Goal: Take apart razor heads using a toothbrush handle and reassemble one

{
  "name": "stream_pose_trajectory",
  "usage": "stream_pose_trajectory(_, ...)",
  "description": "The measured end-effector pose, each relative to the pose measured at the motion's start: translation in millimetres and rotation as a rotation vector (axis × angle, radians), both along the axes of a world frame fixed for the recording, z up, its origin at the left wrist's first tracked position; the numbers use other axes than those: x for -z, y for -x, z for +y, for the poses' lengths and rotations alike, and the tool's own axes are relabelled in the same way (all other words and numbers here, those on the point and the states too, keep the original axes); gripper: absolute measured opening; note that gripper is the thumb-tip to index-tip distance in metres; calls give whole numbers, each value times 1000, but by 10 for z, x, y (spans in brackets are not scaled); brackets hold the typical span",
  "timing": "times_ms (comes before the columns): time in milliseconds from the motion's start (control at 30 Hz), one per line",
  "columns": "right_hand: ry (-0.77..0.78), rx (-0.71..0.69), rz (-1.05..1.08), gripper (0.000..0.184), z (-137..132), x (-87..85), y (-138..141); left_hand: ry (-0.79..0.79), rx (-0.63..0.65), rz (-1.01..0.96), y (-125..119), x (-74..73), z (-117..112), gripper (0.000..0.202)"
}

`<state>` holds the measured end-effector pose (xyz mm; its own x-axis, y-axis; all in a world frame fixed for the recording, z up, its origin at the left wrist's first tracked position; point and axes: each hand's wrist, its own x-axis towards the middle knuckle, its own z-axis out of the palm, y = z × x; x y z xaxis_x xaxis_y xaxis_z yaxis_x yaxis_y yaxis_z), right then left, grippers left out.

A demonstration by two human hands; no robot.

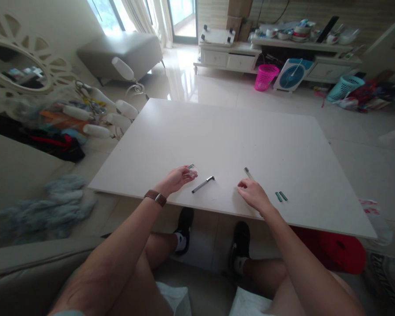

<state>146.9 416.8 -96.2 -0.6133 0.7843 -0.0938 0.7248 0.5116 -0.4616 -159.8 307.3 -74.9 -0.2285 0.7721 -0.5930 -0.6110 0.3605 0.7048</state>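
I sit at a low white table [224, 131]. My left hand [177, 179], a brown watch on its wrist, rests near the front edge with its fingers pinched on a small clear piece [191, 169]. A silver pen [203, 184] lies just right of it. My right hand [253, 193] lies on the table with its fingers curled around the lower end of a thin grey pen part [248, 172] that points away from me. Two small teal pieces [281, 196] lie side by side right of that hand.
A pink basket [266, 77], a blue fan [291, 74] and a teal basket [345, 86] stand by a white cabinet at the back. A grey ottoman [125, 50] and clutter are at the left. Something red [332, 250] lies under the table's right side.
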Motion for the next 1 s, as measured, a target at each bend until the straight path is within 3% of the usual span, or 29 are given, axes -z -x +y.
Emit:
stream_pose_trajectory(267,22,-69,111,11,-81,-84,103,-85,122,243,-165,-29,-1,30)
stream_pose_trajectory(500,311,-17,515,22,-324,-268,433,-207,328,315,-547,-168,-1,33)
stream_pose_trajectory(600,335,-15,596,22,-374,-345,503,-280,360,351,-661,-192,5,31)
stream_pose_trajectory(733,157,-60,672,5,-383,-407,496,-435,364,630,-752,-281,-14,19)
stream_pose_trajectory(867,-95,-119,687,16,-381,-436,426,-588,394,968,-777,-406,-73,23)
stream_pose_trajectory(1000,-226,-142,661,22,-367,-414,360,-656,489,1168,-750,-406,-117,17)
